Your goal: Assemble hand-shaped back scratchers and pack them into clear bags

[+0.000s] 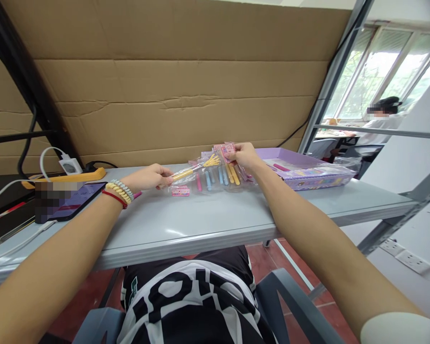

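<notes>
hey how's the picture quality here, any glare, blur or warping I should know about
Head view: wide-angle warping bends the table edge and stretches both forearms; daylight blows out the windows at upper right; light on the table is soft and even, with no hard shadows; the left hand on the yellow hand-shaped pen and the right hand on the clear packet are fairly sharp; a patch over the tablet is pixelated.
</notes>
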A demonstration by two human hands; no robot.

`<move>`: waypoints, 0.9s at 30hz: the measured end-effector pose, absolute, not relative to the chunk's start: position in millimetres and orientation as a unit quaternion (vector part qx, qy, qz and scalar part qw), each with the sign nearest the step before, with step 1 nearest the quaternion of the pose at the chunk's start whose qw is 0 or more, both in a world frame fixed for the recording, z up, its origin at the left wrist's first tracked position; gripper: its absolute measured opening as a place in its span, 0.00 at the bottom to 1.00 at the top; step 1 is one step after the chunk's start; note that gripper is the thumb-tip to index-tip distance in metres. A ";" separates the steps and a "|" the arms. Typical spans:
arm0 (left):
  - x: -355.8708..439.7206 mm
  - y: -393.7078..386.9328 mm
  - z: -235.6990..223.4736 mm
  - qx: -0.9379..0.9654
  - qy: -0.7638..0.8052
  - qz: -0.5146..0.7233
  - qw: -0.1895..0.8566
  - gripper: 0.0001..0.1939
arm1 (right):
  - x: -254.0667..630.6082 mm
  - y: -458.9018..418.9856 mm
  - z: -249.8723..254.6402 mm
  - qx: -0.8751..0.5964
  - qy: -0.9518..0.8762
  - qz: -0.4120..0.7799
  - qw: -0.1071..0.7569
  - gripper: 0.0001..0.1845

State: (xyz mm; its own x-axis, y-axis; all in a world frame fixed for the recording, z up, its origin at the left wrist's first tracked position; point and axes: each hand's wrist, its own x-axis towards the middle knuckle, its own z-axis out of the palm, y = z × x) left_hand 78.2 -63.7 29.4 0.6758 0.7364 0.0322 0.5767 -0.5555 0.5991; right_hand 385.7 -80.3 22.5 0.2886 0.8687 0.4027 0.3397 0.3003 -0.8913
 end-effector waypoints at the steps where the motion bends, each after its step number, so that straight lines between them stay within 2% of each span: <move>1: 78.7 -65.1 29.6 0.870 0.369 0.136 0.297 0.17 | 384.3 -80.8 22.3 -0.555 -0.547 0.217 0.588 0.05; 4: 81.0 -72.4 31.3 0.870 0.360 0.117 0.317 0.19 | 377.6 -81.8 19.6 -0.557 -0.546 0.205 0.591 0.05; 7: 82.6 -78.8 32.9 0.872 0.353 0.088 0.327 0.16 | 370.9 -80.2 14.2 -0.538 -0.573 0.184 0.590 0.10; 15: 76.2 -65.2 31.8 0.850 0.371 0.105 0.359 0.13 | 373.4 -70.0 4.8 -0.545 -0.613 -0.006 0.572 0.30; 20: 71.4 -52.9 28.4 0.767 0.481 0.155 0.396 0.12 | 374.9 -73.5 8.5 -0.587 -0.607 -0.020 0.535 0.29; 24: 71.0 -52.9 24.3 0.746 0.494 0.115 0.431 0.14 | 370.3 -78.9 10.7 -0.600 -0.624 0.000 0.500 0.28; 27: 72.0 -56.0 20.8 0.770 0.489 0.135 0.387 0.15 | 366.9 -81.2 10.2 -0.599 -0.633 0.004 0.490 0.26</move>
State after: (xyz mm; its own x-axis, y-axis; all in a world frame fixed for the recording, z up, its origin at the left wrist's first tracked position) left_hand 72.0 -56.0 20.8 0.4853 0.8575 -0.1706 0.6491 -0.2227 0.7273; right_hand 366.9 -81.2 10.2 0.1977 0.7630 0.6155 0.7545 0.2825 -0.5925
